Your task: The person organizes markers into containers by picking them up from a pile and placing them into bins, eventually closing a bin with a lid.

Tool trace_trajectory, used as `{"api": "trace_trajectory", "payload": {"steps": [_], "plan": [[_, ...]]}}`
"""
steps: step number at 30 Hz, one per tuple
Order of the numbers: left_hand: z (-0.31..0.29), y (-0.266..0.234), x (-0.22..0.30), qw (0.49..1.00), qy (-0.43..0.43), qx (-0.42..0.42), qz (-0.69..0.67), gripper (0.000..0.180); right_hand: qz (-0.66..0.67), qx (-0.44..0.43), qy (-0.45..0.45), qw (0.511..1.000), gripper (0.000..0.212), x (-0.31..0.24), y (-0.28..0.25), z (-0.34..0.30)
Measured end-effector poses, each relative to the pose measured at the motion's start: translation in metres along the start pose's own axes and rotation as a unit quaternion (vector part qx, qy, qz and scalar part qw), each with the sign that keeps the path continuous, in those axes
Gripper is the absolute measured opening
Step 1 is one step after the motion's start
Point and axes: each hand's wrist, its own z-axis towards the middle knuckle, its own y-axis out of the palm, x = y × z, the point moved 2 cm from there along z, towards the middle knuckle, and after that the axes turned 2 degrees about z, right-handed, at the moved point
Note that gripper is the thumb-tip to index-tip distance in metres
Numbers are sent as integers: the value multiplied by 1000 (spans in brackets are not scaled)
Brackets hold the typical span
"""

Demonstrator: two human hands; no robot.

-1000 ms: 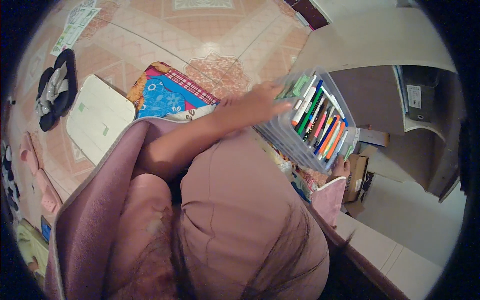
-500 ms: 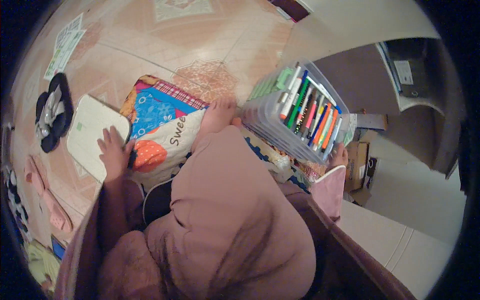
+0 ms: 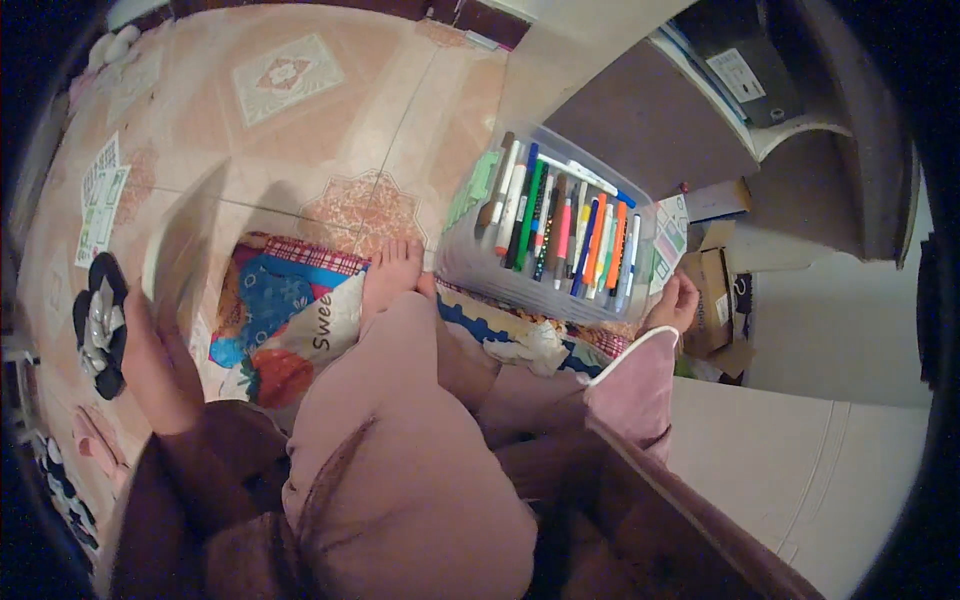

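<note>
My left hand (image 3: pixel 162 375) grips a pale flat lid (image 3: pixel 187 245) by its near edge. The lid is blurred and tilted up from the floor. On the right, my right hand (image 3: pixel 675 303) is closed, fingertips at the lower corner of a printed card (image 3: pixel 668 240) with green and pink patches. Beside the card stands a clear plastic box (image 3: pixel 480 255). Several markers and pens (image 3: pixel 562 230) fill it, and a green item (image 3: pixel 473 190) shows at its left side.
A patchwork mat (image 3: pixel 275 295) lies under my bare foot (image 3: pixel 392 275). Black slippers (image 3: pixel 100 325) and printed sheets (image 3: pixel 102 200) are on the tiled floor to the left. A crumpled white cloth (image 3: pixel 530 348) lies before the box. Dark shelving (image 3: pixel 650 130) and a cardboard box (image 3: pixel 708 300) stand right.
The lid, flat on the floor under my spread left hand before, is now gripped and tilted up. My right hand stays by the card. The view has shifted.
</note>
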Motion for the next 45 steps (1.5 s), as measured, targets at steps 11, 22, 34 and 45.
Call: {"api": "trace_trajectory", "payload": {"steps": [11,22,34,45], "plan": [[-1,31,213,642,669,17,-374,8,387,-200,309,845,66,-83,12,3],[5,52,225,710,171,-233,-643,19,481,-311,97,814,61,-60,-18,13],[23,196,268,816,129,-280,-490,67,91,-110,130,981,32,-63,8,-31],[25,187,279,824,111,-366,-418,70,-77,-179,48,980,38,-33,5,-36]]}}
